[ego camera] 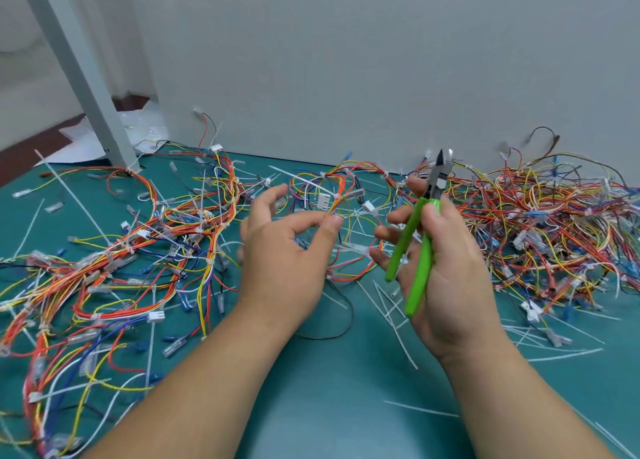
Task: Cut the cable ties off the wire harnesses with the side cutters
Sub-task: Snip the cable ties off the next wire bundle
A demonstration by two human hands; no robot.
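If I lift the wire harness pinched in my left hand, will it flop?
Probably floppy: the wire harness loops loosely beyond where the left hand pinches it. Likely light, being thin strands. It may snag, since neighbouring wires overlap it.

teal mat (329, 406) | grey wall (346, 60) | slanted grey post (79, 67) | behind it white sheets (83, 143), maybe plastic bags

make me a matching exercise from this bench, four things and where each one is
Things:
1 side cutters
2 small wire harness
3 grey post
4 loose white cable ties

Places:
a pinched by the left hand
b standing at the far left
c scattered on the green mat
d held in the right hand, tips up

Pairs: 1-d, 2-a, 3-b, 4-c
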